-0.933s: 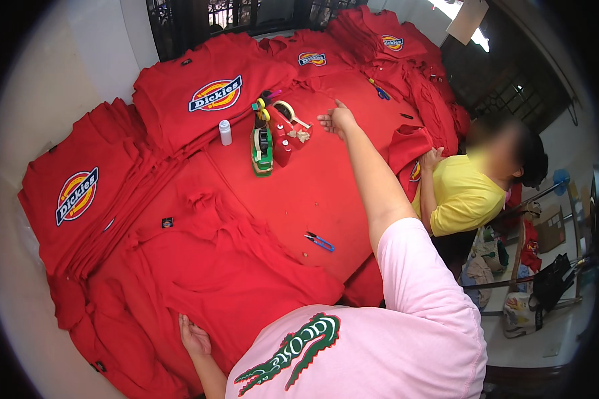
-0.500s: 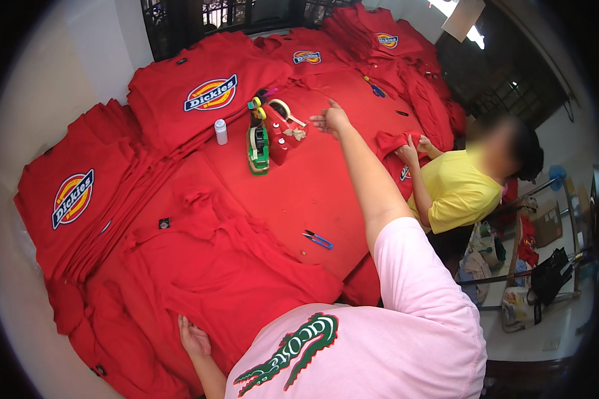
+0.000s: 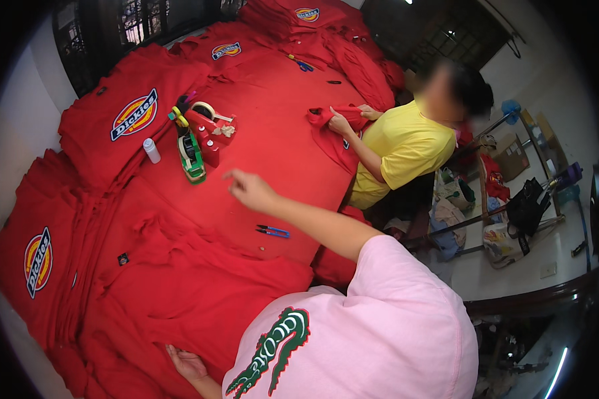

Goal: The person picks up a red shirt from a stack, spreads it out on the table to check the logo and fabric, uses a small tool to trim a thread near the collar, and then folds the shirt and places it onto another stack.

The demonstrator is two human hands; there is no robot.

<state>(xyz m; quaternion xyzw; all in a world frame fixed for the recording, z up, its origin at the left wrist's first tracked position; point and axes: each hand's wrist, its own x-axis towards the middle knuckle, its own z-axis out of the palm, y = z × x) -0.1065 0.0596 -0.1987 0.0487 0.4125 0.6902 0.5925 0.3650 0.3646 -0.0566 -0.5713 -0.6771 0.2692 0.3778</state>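
My right hand point(image 3: 251, 191) hovers over the red-covered table, fingers apart and partly bent, holding nothing I can see. Below it lie blue-handled thread snips point(image 3: 273, 231). My left hand point(image 3: 186, 362) rests palm up against a red shirt point(image 3: 199, 286) spread out in front of me, its fingers loosely extended along the cloth. To the left of my right hand stand a green tape dispenser point(image 3: 192, 159), a red tape dispenser point(image 3: 221, 125) and small red bottles point(image 3: 209, 151). A white bottle point(image 3: 152, 150) is just beyond them.
Stacks of red shirts with round chest logos point(image 3: 133, 114) line the far and left sides. On the right, a co-worker in a yellow top point(image 3: 409, 143) handles a red garment point(image 3: 336, 126). Scissors point(image 3: 301, 63) lie at the back. A rack with bags point(image 3: 529, 206) stands at the right.
My right hand has drawn back from beyond the dispensers toward the thread snips. The view has swung to the right. My left hand stays by the shirt; the co-worker still holds the garment.
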